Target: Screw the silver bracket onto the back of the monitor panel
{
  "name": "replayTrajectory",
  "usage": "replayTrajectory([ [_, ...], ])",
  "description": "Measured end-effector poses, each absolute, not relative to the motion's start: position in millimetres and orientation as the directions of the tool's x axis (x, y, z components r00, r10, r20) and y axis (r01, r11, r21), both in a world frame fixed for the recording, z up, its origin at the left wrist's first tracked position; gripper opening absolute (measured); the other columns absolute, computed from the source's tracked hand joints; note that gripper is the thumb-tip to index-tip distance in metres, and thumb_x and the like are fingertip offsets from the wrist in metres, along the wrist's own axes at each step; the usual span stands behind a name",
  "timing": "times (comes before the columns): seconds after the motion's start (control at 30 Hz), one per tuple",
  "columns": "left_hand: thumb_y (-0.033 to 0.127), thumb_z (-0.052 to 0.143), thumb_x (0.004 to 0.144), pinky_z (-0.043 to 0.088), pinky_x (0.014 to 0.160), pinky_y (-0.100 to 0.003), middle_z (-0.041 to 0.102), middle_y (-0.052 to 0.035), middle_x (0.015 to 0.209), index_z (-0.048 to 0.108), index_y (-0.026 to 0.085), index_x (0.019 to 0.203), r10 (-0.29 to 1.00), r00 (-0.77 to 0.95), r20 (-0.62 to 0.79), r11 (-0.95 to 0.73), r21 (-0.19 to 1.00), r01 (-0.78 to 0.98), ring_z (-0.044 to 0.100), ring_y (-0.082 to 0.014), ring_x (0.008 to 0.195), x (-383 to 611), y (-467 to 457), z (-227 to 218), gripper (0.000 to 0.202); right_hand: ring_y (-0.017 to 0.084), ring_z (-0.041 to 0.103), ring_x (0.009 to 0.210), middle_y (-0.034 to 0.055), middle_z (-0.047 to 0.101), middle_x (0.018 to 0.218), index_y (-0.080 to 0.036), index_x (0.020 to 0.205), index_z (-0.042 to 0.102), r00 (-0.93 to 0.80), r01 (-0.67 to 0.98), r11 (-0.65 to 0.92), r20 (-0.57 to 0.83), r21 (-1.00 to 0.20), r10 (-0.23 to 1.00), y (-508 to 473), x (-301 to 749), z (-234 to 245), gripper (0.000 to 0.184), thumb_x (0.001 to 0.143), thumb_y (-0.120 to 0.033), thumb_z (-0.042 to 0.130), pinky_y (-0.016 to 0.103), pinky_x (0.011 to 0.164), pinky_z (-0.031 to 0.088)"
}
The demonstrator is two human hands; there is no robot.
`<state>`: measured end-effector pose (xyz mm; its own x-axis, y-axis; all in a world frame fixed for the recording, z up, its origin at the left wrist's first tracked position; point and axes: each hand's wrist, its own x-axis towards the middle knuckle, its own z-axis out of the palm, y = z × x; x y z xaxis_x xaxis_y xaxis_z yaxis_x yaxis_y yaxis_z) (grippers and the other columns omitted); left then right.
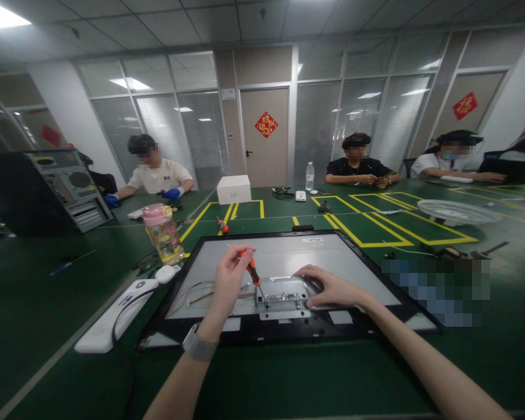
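Note:
A monitor panel (359,262) lies face down on the green table, its grey metal back inside a black frame. My left hand (230,277) is closed round an orange-and-black screwdriver (252,272), whose tip stands on the small metal bracket (282,294) near the panel's front edge. My right hand (326,286) rests flat on the bracket's right side, fingers stretched out. Thin coloured wires (196,290) run along the panel's left part.
A white power strip (114,318) with a black cable lies left of the panel, beside a pink-lidded bottle (163,233). An open computer case (48,189) stands far left. A white box (233,189), water bottle (309,176) and fan grille (457,211) sit farther back. Several people sit around the table.

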<state>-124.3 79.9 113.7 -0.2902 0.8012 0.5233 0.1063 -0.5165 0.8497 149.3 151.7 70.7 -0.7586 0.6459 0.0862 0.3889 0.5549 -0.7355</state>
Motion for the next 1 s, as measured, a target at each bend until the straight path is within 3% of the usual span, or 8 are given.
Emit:
replayTrajectory([
  [0.1,0.04,0.068,0.081,0.05,0.077,-0.029,0.069,-0.005,0.085,0.073,0.016,0.095,0.839,-0.262,0.477,-0.492,0.87,0.008,0.064,-0.018,0.08,-123.4,77.9,117.5,0.028,0.032,0.048,0.127,0.0103,0.052,0.134,-0.023,0.133,0.057,-0.755,0.395,0.556,0.087,-0.731,0.65,152.3,149.3,69.4,0.073,0.07,-0.052,0.08,0.045,0.109,0.037],
  [0.2,0.042,0.064,0.081,0.051,0.078,-0.032,0.071,-0.0072,0.085,0.073,0.014,0.091,0.877,-0.239,0.418,-0.456,0.88,-0.133,0.066,-0.0191,0.078,-123.1,77.1,119.2,0.031,0.031,0.048,0.126,0.0101,0.052,0.133,-0.023,0.133,0.057,-0.753,0.397,0.559,0.09,-0.728,0.652,152.5,149.6,68.9,0.073,0.07,-0.052,0.08,0.045,0.109,0.038],
  [0.3,0.042,0.068,0.078,0.05,0.071,-0.027,0.068,-0.0049,0.084,0.073,0.015,0.082,0.85,-0.266,0.454,-0.485,0.872,-0.061,0.062,-0.0158,0.073,-124.7,78.0,117.9,0.028,0.031,0.049,0.125,0.0095,0.052,0.134,-0.024,0.133,0.057,-0.755,0.398,0.557,0.085,-0.729,0.65,151.9,149.8,69.9,0.073,0.07,-0.052,0.08,0.046,0.109,0.038],
  [0.4,0.04,0.072,0.078,0.05,0.072,-0.026,0.067,-0.0035,0.081,0.075,0.016,0.086,0.838,-0.258,0.481,-0.502,0.864,-0.019,0.063,-0.016,0.076,-126.1,78.4,117.5,0.026,0.032,0.049,0.125,0.0094,0.051,0.134,-0.025,0.133,0.057,-0.752,0.405,0.547,0.074,-0.733,0.655,150.8,149.4,71.6,0.072,0.07,-0.052,0.08,0.046,0.109,0.038],
  [0.63,0.038,0.072,0.074,0.053,0.084,-0.038,0.073,-0.0074,0.083,0.073,0.013,0.088,0.891,-0.213,0.4,-0.449,0.846,-0.287,0.069,-0.0201,0.077,-121.1,73.9,127.2,0.029,0.032,0.048,0.126,0.0106,0.051,0.134,-0.022,0.133,0.057,-0.755,0.393,0.547,0.079,-0.739,0.65,150.9,149.1,71.1,0.073,0.07,-0.052,0.08,0.045,0.109,0.037],
  [0.73,0.035,0.076,0.071,0.053,0.079,-0.033,0.073,-0.0057,0.081,0.073,0.015,0.087,0.894,-0.225,0.389,-0.439,0.862,-0.255,0.067,-0.0179,0.076,-122.0,75.8,124.1,0.026,0.032,0.048,0.125,0.0102,0.052,0.134,-0.023,0.133,0.058,-0.754,0.394,0.549,0.082,-0.737,0.652,151.9,149.6,70.1,0.073,0.07,-0.052,0.08,0.045,0.108,0.037],
  [0.87,0.031,0.078,0.071,0.048,0.07,-0.023,0.067,-0.0015,0.078,0.075,0.017,0.08,0.814,-0.308,0.493,-0.529,0.848,-0.041,0.06,-0.0131,0.074,-126.3,80.5,116.1,0.016,0.032,0.048,0.126,0.0098,0.051,0.134,-0.024,0.133,0.057,-0.757,0.393,0.555,0.086,-0.733,0.648,152.3,150.1,69.8,0.073,0.07,-0.052,0.08,0.046,0.108,0.037],
  [1.0,0.042,0.066,0.082,0.052,0.078,-0.03,0.071,-0.0079,0.091,0.076,0.015,0.095,0.852,-0.243,0.464,-0.502,0.855,-0.128,0.065,-0.0181,0.082,-126.9,79.0,117.1,0.032,0.032,0.048,0.127,0.0102,0.051,0.135,-0.024,0.134,0.057,-0.759,0.392,0.555,0.083,-0.734,0.646,151.8,149.9,70.7,0.072,0.071,-0.051,0.08,0.045,0.109,0.037],
])
